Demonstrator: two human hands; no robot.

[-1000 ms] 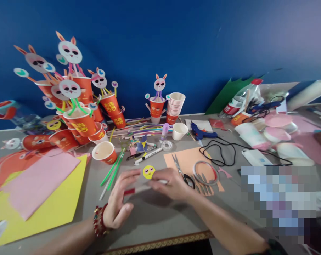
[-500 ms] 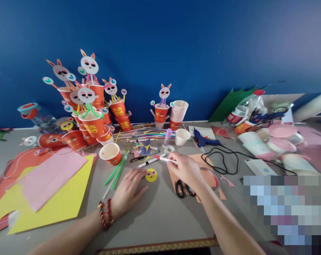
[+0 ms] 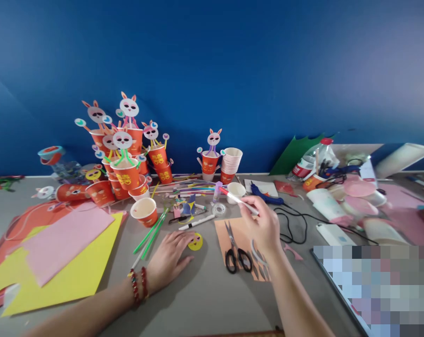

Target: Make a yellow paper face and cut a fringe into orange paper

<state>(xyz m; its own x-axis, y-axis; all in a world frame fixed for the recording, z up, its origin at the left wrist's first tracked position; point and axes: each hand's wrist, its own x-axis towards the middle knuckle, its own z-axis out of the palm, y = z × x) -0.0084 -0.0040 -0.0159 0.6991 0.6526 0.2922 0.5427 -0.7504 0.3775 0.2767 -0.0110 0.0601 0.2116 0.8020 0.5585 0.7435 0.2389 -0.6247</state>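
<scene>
My left hand (image 3: 170, 257) lies flat on the table with its fingers stretched out, their tips at the edge of a small yellow paper disc (image 3: 196, 242) with a drawn face. Above the table, my right hand (image 3: 263, 224) grips a white marker with a red end (image 3: 236, 197), which points up and to the left. Below that hand are black-handled scissors (image 3: 237, 252) on a light orange paper sheet (image 3: 222, 229) with cut-outs. A white and black marker (image 3: 197, 222) rests behind the disc, near a tape roll (image 3: 218, 209).
Red paper cups with rabbit figures (image 3: 127, 173) stand at the back left. Yellow paper (image 3: 92, 262) and pink paper (image 3: 68, 238) lie at left. A blue glue gun (image 3: 264, 194) with a black cord is at right, near a white box (image 3: 334, 234) and a screen device (image 3: 338, 281).
My right hand has risen and drawn to the right with the marker, uncovering the scissors. My left hand stays by the yellow disc. The camera view has shifted slightly.
</scene>
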